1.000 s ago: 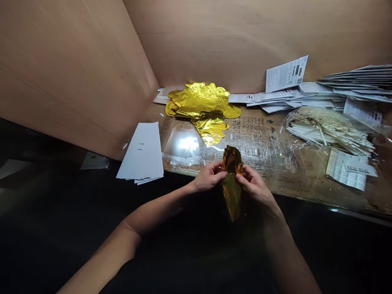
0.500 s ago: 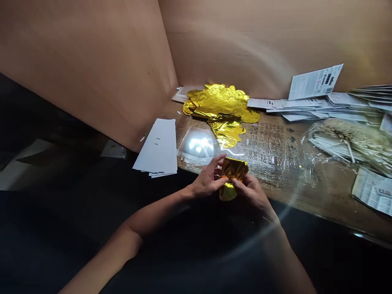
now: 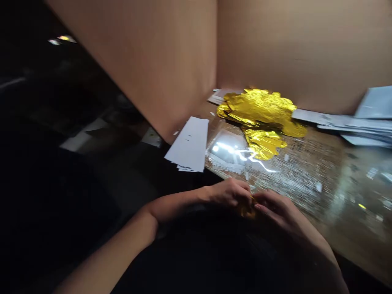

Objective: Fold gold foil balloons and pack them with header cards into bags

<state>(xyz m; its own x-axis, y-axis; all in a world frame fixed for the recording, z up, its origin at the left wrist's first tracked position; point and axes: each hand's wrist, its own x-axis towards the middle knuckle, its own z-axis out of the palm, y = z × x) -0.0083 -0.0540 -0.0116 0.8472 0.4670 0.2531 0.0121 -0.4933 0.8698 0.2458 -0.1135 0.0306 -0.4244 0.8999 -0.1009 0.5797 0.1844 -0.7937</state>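
Between my two hands, just off the table's front edge, is a crumpled gold foil piece, mostly hidden by the fingers. My left hand is closed around it, knuckles up. From the other side my right hand pinches the foil with thumb and fingers. Beyond them, a pile of flat gold foil pieces with scalloped edges lies on the table. In front of the pile sits a clear plastic bag with bright glare on it.
White cards lie stacked at the table's left front edge. More white cards are piled at the back right. Cardboard walls rise behind and to the left. Plastic film covers the cardboard tabletop.
The view has swung left, so the scene sits further right. My hands have come closer together and the foil between them is folded smaller, now largely covered by the fingers.
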